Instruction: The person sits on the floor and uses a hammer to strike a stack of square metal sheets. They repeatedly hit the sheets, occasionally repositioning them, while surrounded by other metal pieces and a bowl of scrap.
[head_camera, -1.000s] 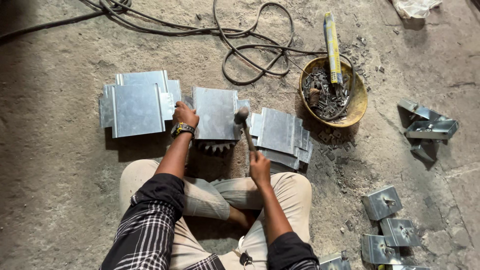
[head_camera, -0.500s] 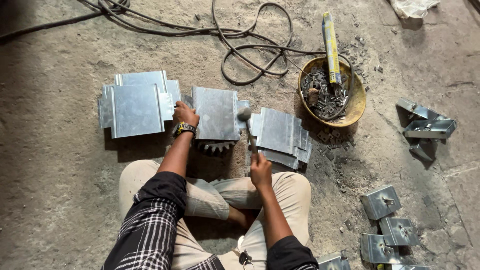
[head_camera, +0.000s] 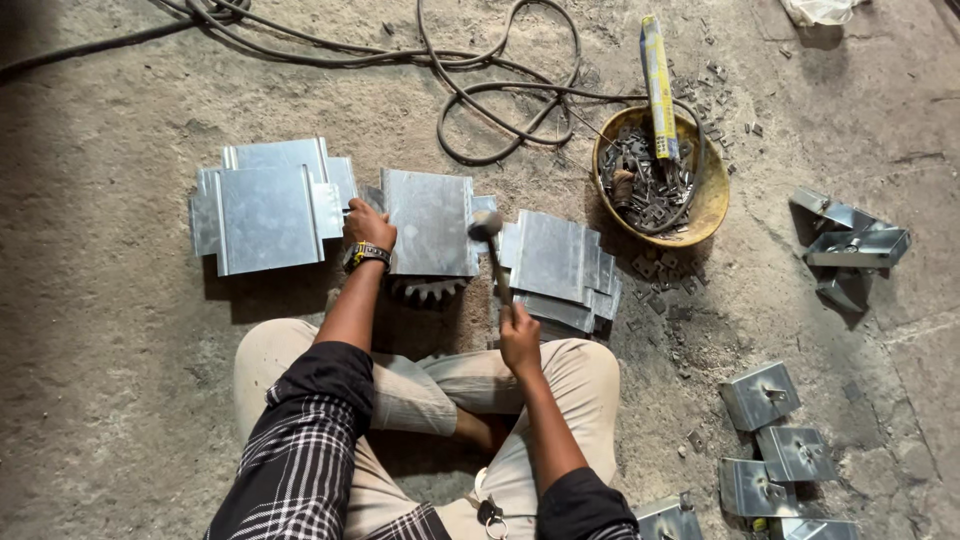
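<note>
Sheet in hand: flat grey galvanised metal sheet (head_camera: 430, 220) with folded edges, lying on the concrete floor (head_camera: 100, 400) just ahead of the seated person's knees, its near edge resting over a dark toothed gear wheel (head_camera: 428, 290).
Left hand: left hand (head_camera: 368, 226) pressed down on the sheet's left edge, fingers spread flat on the metal; a banded wristwatch (head_camera: 366, 256) sits on the wrist.
Right hand: right hand (head_camera: 519, 335) closed tightly round the wooden handle of a small steel-headed hammer (head_camera: 490, 250), the handle pointing away from the body.
Hammer head: at the sheet's right edge, touching or just above it; which one cannot be told.
Left pile: stack of similar grey metal sheets (head_camera: 265, 203), just beside the left hand.
Right pile: second stack of grey sheets (head_camera: 558, 265), just right of the hammer.
Bowl: yellow round bowl (head_camera: 708, 205) full of small dark metal pieces, a yellow tube lying across it, beyond the right pile.
Far right: folded grey metal brackets (head_camera: 790, 440) on the floor, well apart from both hands.
Top: black cable (head_camera: 500, 95) looped across the floor.
</note>
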